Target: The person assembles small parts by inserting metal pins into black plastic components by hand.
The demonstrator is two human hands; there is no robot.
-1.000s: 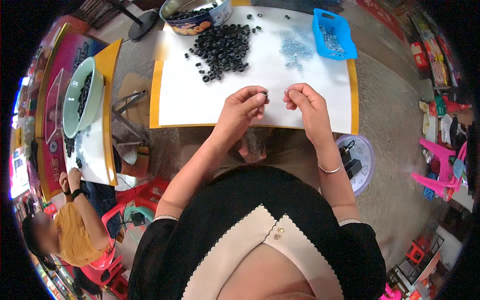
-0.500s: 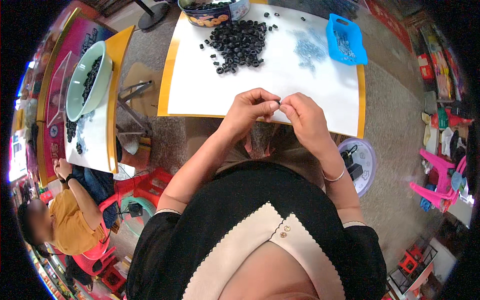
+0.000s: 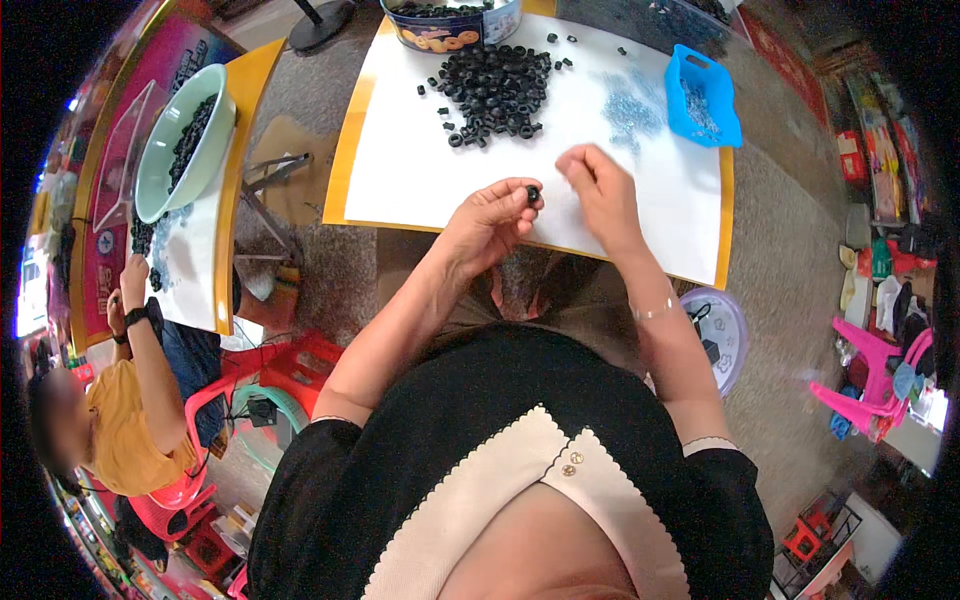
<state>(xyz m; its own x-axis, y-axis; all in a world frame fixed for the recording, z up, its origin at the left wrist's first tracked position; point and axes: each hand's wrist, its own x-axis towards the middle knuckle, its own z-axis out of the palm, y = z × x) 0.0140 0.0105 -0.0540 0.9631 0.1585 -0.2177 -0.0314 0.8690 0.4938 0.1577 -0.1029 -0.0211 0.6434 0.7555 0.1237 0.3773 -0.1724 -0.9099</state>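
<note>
My left hand (image 3: 490, 222) pinches a small black ring-shaped part (image 3: 533, 193) between thumb and fingertips, above the near edge of the white-topped table (image 3: 400, 190). To its right, my right hand (image 3: 603, 195) is raised over the sheet, apart from the left one. Its fingers are curled and blurred by motion, so whether it holds anything cannot be made out. Beyond my left hand lies a heap of the same small black parts (image 3: 490, 90). A scatter of tiny clear pieces (image 3: 632, 112) lies farther out on the right, beside a blue plastic basket (image 3: 716, 136) with more of them inside.
A round tin (image 3: 440, 38) of black parts stands at the table's far edge. A lilac basin (image 3: 738, 345) sits below at the right. On the left, a person in a yellow shirt (image 3: 135, 425) works at another table with a pale green basin (image 3: 220, 125).
My hands have come apart. The right hand has moved up and away, while the left keeps the black part, now turned with its hole showing. The other person's arm has reached farther forward.
</note>
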